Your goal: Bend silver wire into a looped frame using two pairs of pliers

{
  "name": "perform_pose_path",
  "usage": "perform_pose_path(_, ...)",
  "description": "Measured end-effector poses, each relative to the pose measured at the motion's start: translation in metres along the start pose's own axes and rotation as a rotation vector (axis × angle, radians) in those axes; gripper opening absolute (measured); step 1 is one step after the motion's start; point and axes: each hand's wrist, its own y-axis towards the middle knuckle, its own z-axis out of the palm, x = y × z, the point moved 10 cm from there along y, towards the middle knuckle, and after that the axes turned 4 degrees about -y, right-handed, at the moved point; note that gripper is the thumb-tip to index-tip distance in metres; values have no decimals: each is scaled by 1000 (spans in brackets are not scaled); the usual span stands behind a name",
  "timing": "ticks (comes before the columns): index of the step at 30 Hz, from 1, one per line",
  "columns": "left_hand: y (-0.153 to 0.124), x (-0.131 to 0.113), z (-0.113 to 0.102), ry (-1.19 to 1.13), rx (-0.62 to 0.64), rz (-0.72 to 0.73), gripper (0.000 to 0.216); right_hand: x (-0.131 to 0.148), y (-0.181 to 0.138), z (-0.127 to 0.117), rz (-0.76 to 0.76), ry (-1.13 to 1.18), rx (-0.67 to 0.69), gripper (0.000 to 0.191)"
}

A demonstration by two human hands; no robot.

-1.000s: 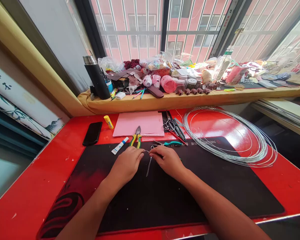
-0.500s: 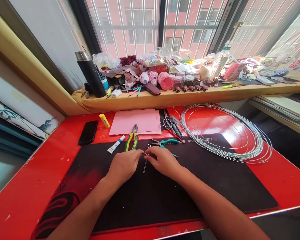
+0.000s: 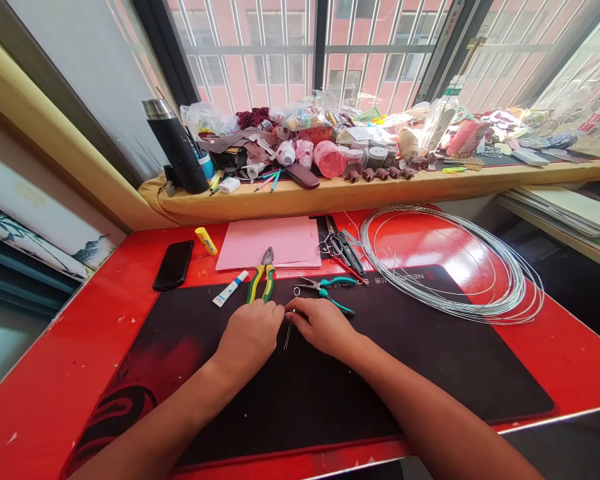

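Note:
A short piece of thin metal wire (image 3: 287,337), with a small round loop at its top and two straight ends pointing down, stands between my hands above the black desk mat (image 3: 330,400). My right hand (image 3: 327,325) pinches it between thumb and fingertips. My left hand (image 3: 250,333) is closed, back upward, its fingertips meeting the wire; its grip is mostly hidden. Just beyond the left hand lie yellow-green pliers (image 3: 262,275), jaws pointing away. Teal-handled long-nose pliers (image 3: 330,285) rest behind the right hand.
A big coil of wire (image 3: 510,293) lies at the right. Pink paper (image 3: 267,243), scissors (image 3: 331,245), a black utility knife (image 3: 350,253), a glue tube (image 3: 230,289), a yellow glue stick (image 3: 206,241) and a phone (image 3: 173,265) lie along the back. A black flask (image 3: 177,150) stands on the cluttered sill.
My left hand has rolled over, so its knuckles now face up and its fingers curl in more. The right hand stays nearly in place with the wire. The view has shifted slightly.

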Motion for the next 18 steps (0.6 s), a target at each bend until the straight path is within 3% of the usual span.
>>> perform_pose_path(11,-12,17,13,-27,-135,100,29,6,2,0,-9,65,3,22)
perform_pose_path(18,-21,11,8,56,-232,225,30,3,4,10,23,228,58,26)
